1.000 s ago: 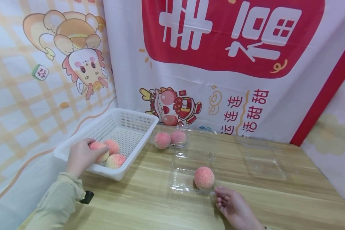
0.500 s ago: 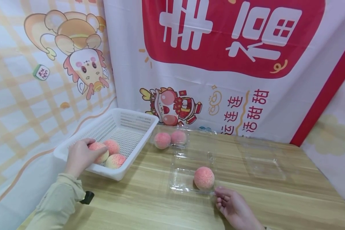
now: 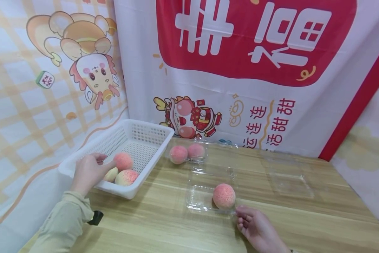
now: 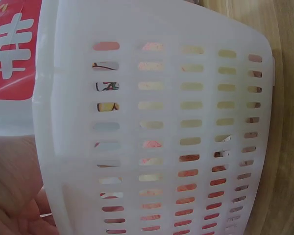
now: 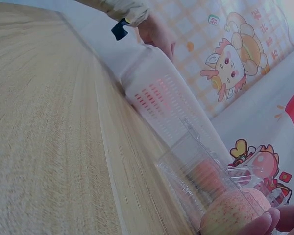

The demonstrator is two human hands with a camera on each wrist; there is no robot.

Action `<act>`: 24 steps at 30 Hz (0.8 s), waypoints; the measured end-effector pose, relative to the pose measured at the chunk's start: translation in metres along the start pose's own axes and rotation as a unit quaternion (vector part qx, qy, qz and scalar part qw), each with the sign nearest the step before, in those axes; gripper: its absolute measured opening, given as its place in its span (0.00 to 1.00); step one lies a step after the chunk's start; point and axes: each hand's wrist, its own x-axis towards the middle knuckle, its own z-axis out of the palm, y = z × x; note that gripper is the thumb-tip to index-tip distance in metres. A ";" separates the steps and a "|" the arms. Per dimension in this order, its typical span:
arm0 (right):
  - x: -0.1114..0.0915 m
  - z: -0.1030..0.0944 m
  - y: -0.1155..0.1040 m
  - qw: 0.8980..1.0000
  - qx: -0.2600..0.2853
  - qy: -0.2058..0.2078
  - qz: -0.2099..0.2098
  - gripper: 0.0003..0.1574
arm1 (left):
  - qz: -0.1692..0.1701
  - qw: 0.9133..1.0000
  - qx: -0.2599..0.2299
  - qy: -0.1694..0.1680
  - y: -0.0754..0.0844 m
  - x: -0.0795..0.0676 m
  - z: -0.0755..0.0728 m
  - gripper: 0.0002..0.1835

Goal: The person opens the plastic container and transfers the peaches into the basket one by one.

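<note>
Lying between the hands (image 3: 89,172) (image 3: 259,227), a peach (image 3: 224,195) occupies a container (image 3: 199,197).

1. On the left arm we see a pale khaki cloth sleeve (image 3: 63,221) — creased along the forearm, puckered towards its end.
2. Beside that sleeve's end we find a small, blocky black piece (image 3: 95,217), its details too small to tell.
3. At the right wrist we catch just a sliver of pale cuff (image 3: 295,251).
4. Bare, we see, are the left hand (image 3: 90,172) and right hand (image 3: 259,227).
</note>
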 end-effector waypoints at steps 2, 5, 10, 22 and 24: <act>0.000 0.000 0.000 1.000 0.001 -0.002 0.000 0.15 | 0.002 1.000 -0.003 -0.002 0.001 0.000 0.000 0.37; 0.000 0.000 0.000 1.000 0.000 -0.003 0.000 0.15 | 0.002 1.000 -0.010 0.001 0.001 -0.001 0.000 0.37; -0.001 0.000 0.000 1.000 -0.002 -0.008 0.003 0.16 | -0.006 1.000 -0.022 0.015 0.009 -0.004 0.002 0.36; 0.000 0.001 0.000 1.000 0.002 -0.003 0.003 0.14 | 0.033 0.988 -0.137 0.064 0.062 -0.025 0.019 0.32; 0.000 0.001 -0.001 1.000 0.002 -0.005 0.006 0.14 | 0.042 0.985 -0.155 0.069 0.071 -0.030 0.025 0.31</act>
